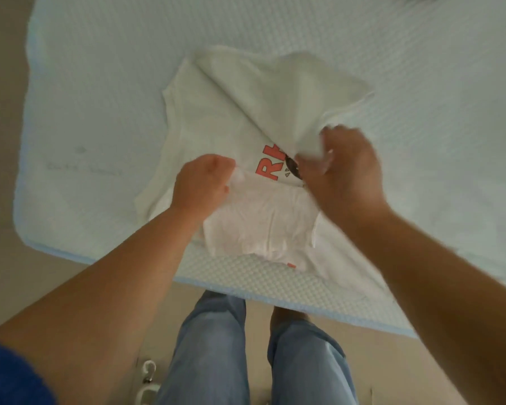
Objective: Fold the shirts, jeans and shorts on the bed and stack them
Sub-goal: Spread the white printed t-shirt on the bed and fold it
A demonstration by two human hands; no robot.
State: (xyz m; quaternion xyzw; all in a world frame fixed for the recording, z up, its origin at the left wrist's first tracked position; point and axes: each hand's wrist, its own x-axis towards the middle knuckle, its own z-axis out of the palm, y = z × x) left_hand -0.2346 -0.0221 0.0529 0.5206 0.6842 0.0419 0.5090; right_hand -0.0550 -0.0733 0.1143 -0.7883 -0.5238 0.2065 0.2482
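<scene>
From the head camera we look straight down on a bed (392,68) covered in a pale blue-white quilted cover with a small woven-looking relief and a light blue piped edge. On it, near the corner closest to us, lies a white shirt (216,112) of thin, soft cotton, creased, with an orange-red printed word and a dark round graphic partly showing on its chest.

We judge the step in hand to be the first folds of this shirt. Our left hand (202,182) is clenched on a bunch of cloth at the near edge, fingers curled round it. Our right hand (342,171) grips another gathered part of the shirt, and the panel it holds rises in a loose, draped flap toward the far right; the hand is motion-blurred, so how its fingers lie we cannot tell exactly. A wrinkled section of the cloth is doubled over between the two hands, near the bed's edge.

The next move, as we judge it, calls for laying the lifted flap flat across the body, squaring the edges and smoothing the wrinkles, since such limp fabric will slump and bunch if dropped. No stack and no other garment to fold shows on the bed.

Below the bed edge we see our legs in light blue jeans (211,346) standing on a beige floor (0,141), with a small white object (148,372) beside them.
</scene>
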